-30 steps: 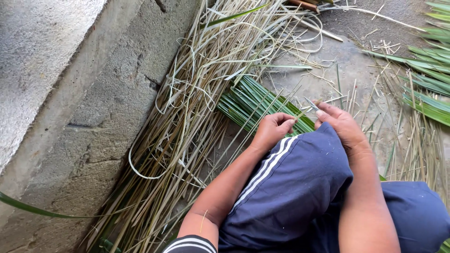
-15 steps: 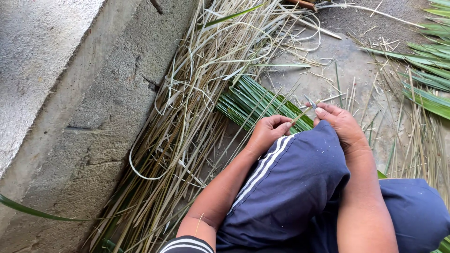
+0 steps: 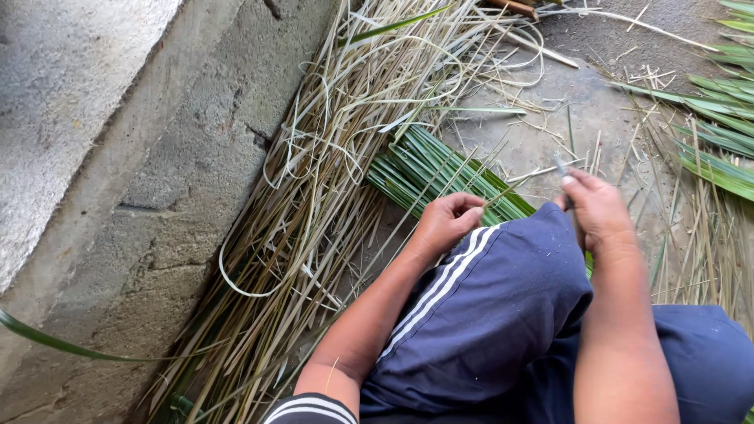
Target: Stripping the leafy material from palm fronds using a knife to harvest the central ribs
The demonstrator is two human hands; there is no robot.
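My left hand point(image 3: 446, 226) is curled over my raised knee in dark blue shorts with white stripes point(image 3: 487, 306), pinching a thin pale leaf rib point(image 3: 514, 186) that runs toward my right hand. My right hand point(image 3: 598, 209) is closed on a small knife point(image 3: 560, 165) whose blade tip pokes out above the fingers. Just beyond both hands lies a bundle of green leaf strips point(image 3: 440, 169) on the ground.
A large heap of dry straw-coloured ribs and strips point(image 3: 314, 212) lies along a concrete wall point(image 3: 118, 180) at the left. Fresh green palm leaves point(image 3: 719, 137) lie at the right on the grey concrete floor point(image 3: 581, 94), with loose scraps scattered around.
My right hand has drawn a little to the right, away from the left hand, with the thin rib stretched between them. The left hand has stayed on the knee.
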